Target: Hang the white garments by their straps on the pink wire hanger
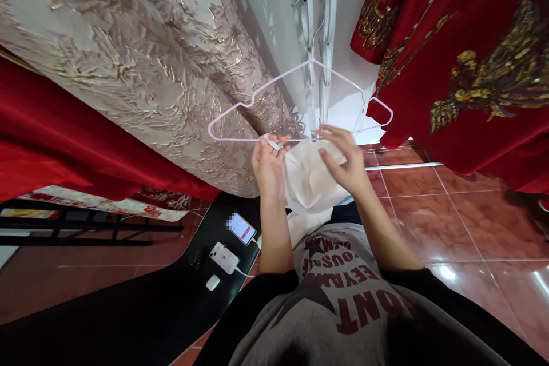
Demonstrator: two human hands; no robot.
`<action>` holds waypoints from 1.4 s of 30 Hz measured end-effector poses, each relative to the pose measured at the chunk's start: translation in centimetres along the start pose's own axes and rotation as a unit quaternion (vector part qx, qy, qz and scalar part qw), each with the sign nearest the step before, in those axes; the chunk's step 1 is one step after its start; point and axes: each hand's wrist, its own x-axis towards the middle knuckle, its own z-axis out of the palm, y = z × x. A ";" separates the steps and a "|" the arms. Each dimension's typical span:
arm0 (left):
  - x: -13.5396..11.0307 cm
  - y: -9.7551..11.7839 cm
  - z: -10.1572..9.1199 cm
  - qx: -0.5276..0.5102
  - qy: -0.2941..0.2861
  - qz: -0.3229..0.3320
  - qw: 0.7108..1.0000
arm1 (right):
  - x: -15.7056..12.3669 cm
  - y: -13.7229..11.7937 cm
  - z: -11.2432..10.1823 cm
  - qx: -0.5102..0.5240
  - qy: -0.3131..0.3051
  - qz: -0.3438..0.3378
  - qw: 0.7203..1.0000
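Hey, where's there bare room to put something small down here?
Glossy black tabletop, left of the small white rounded case; red marbled floor tiles, nearer than the thin white strip. Crowded: around the white-backed phone, the lit-screen phone, and by left hand, right hand and pale pink hanger.

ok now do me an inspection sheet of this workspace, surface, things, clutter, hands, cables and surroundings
Surface: black tabletop, at the left
Job's things: pink hanger, white cloth below its lower bar
Clutter: lit phone, second phone lying back up, small white case, all on the tabletop
Left hand: at the hanger's lower bar, white strip at its fingers, grip unclear
Right hand: fingers spread by the cloth, slightly blurred
Cables: white cable at the second phone
Surroundings: pale patterned fabric left, red embroidered fabric right, red tiled floor
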 end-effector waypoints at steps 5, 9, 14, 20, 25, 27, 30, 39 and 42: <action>0.3 -0.6 0.5 0.006 0.013 0.029 0.999 | 1.6 3.4 -4.0 0.048 0.147 0.176 0.972; 0.8 -1.1 0.4 -0.003 0.018 0.046 0.999 | 4.3 3.5 -5.7 0.140 0.031 0.243 0.959; 1.1 -1.4 -0.1 -0.002 -0.023 0.007 1.000 | 5.8 4.5 -6.3 0.249 0.155 0.168 0.941; 1.6 -0.8 -1.0 -0.007 -0.034 0.009 0.999 | 3.2 8.0 -9.0 0.221 0.389 0.109 0.888; 1.2 -1.6 -0.2 -0.036 -0.033 -0.047 0.998 | 0.5 3.2 -8.0 0.168 0.318 0.088 0.929; 0.6 -2.2 0.5 -0.041 -0.043 -0.075 0.995 | 0.6 1.4 -6.5 0.091 0.168 0.061 0.980; -0.2 -2.8 1.0 -0.023 -0.061 -0.081 0.995 | 1.6 0.8 -4.0 -0.003 -0.006 0.019 1.000; 1.8 -1.1 -5.8 0.153 0.121 0.200 0.960 | 2.0 2.4 -3.0 -0.030 -0.047 0.038 0.998; 3.1 1.2 -6.9 0.159 0.158 0.290 0.930 | 2.2 2.0 -3.7 -0.024 -0.051 0.037 0.998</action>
